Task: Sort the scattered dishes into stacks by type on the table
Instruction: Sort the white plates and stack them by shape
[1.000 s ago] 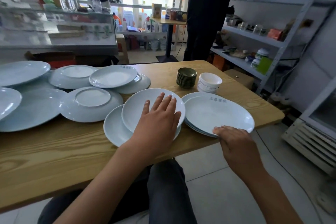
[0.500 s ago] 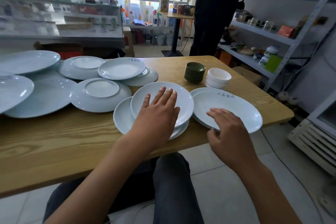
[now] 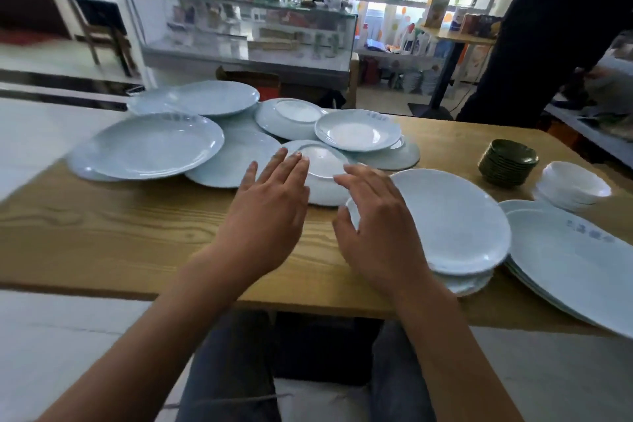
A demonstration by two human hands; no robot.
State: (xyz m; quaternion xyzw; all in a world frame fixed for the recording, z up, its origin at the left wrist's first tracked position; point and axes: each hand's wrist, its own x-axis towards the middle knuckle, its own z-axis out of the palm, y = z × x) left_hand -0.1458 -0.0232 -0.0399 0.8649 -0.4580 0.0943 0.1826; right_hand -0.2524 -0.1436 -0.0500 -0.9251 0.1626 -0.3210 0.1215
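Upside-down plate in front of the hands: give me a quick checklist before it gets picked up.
1. Left hand free: ok, fingers straight, holding nothing.
2. Right hand free: ok, fingers spread, nothing gripped.
3. Upside-down plate clear on top: ok, its foot ring faces up and no dish shows on it.
4. What it rests on: not ok, it seems to overlap the large plate to its left.
5. Round plate stack tidy: ok, though it sits at the edge of the table.
6. Contact with the upside-down plate: cannot tell, the fingertips are at its rim, blurred.
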